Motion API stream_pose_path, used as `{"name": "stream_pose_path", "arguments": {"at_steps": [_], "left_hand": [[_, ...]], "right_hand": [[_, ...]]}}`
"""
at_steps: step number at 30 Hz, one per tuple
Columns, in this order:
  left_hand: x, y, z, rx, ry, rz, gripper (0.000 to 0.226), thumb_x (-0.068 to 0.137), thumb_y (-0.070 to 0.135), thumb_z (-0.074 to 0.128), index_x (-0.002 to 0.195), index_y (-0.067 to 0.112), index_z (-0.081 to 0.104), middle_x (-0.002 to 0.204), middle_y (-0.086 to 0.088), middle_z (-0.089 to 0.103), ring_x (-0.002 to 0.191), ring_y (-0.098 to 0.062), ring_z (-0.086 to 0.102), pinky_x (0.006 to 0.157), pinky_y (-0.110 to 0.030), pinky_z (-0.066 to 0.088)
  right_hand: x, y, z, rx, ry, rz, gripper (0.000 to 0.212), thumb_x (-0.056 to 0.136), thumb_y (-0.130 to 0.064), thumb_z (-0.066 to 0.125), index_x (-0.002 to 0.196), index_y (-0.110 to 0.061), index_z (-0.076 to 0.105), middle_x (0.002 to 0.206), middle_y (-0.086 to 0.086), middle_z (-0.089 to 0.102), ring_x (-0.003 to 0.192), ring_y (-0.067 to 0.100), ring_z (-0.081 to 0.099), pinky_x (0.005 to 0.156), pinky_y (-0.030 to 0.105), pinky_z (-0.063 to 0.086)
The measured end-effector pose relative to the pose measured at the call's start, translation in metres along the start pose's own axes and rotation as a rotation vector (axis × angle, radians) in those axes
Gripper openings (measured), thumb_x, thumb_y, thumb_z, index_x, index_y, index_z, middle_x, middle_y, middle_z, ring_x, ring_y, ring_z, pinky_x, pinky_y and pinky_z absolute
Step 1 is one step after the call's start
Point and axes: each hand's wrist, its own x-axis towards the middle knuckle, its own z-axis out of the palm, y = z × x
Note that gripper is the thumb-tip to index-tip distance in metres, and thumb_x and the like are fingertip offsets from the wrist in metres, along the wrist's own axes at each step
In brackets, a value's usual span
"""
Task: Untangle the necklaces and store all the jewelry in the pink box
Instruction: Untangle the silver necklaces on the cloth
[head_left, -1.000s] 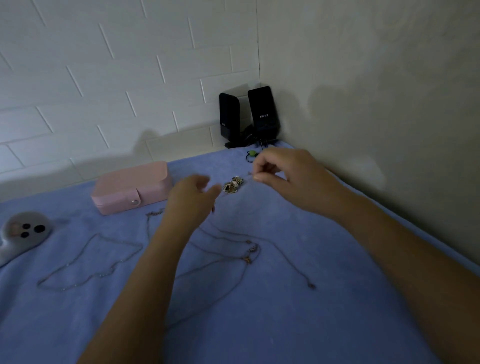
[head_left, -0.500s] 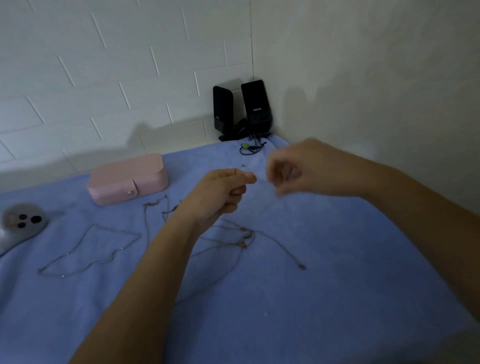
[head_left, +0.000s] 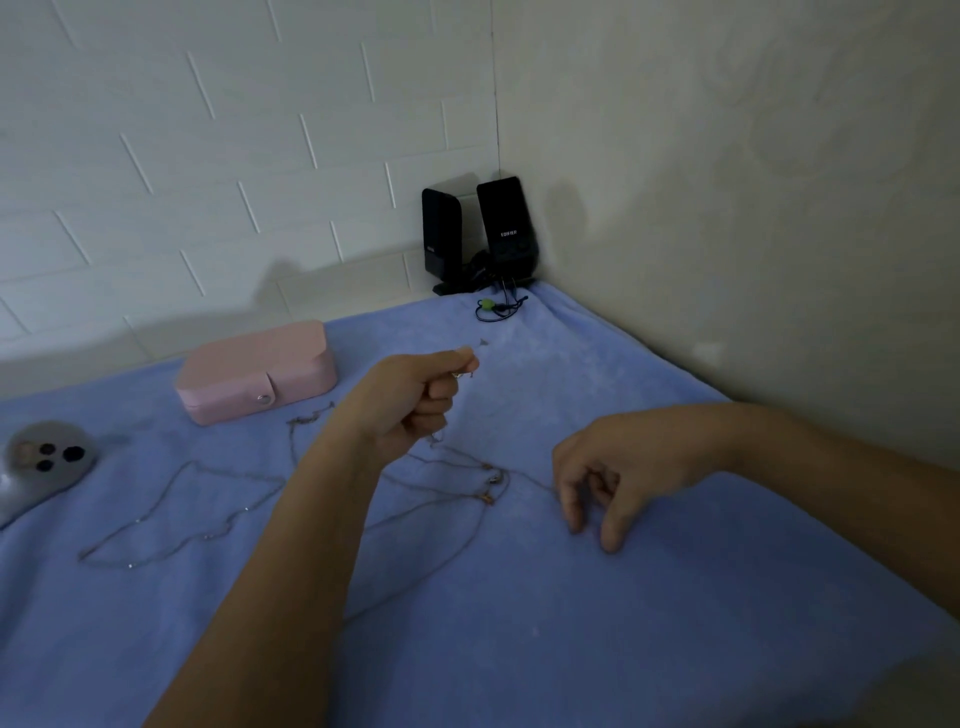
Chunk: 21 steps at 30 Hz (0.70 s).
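Necklaces (head_left: 488, 480) lie tangled on the blue cloth (head_left: 571, 623) covering the desk, mid-scene, with a separate chain (head_left: 182, 514) spread out to their left. The pink box (head_left: 254, 371) sits closed at the far left, its snap facing near. The left hand (head_left: 415, 400) is raised in a fist, pinching a small shiny piece (head_left: 460, 374). The right hand (head_left: 618, 467) rests bent fingertips on the cloth at the tangle's right end; whether it grips a chain cannot be told. Black speakers (head_left: 480, 234) stand in the far corner.

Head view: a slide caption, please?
Left hand pinches small jewelry, right hand rests beside tangled necklaces, pink box closed.
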Motion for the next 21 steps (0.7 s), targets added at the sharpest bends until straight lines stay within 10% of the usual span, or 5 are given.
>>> {"name": "stream_pose_path", "arguments": {"at_steps": [8,14,21], "left_hand": [[0.001,-0.002,-0.003,-0.176,-0.052,-0.106,0.024,0.094,0.024,0.051,0.073,0.015,0.055,0.054,0.007,0.049,0.038,-0.002,0.032,0.033,-0.011,0.025],[0.002,-0.002,-0.004,-0.167,-0.042,-0.118,0.028,0.095,0.026,0.050,0.070,0.014,0.055,0.055,0.007,0.037,0.040,-0.002,0.023,0.033,-0.012,0.020],[0.005,-0.005,-0.004,-0.109,0.011,-0.092,0.020,0.094,0.023,0.052,0.083,0.010,0.062,0.055,0.007,0.046,0.036,-0.002,0.026,0.034,-0.011,0.021]], "right_hand": [[0.001,0.011,-0.002,0.139,0.056,-0.037,0.008,0.073,-0.015,0.081,0.075,-0.020,0.075,0.100,-0.007,0.062,0.072,-0.003,0.054,0.070,0.013,0.042],[-0.009,0.001,-0.042,0.658,0.464,-0.187,0.016,0.075,-0.007,0.074,0.067,-0.020,0.071,0.070,-0.001,0.070,0.049,0.007,0.052,0.048,0.015,0.041],[0.031,-0.025,-0.057,0.473,0.673,-0.192,0.015,0.080,-0.002,0.070,0.092,-0.012,0.073,0.062,-0.010,0.070,0.058,0.002,0.064,0.061,0.011,0.049]]}}
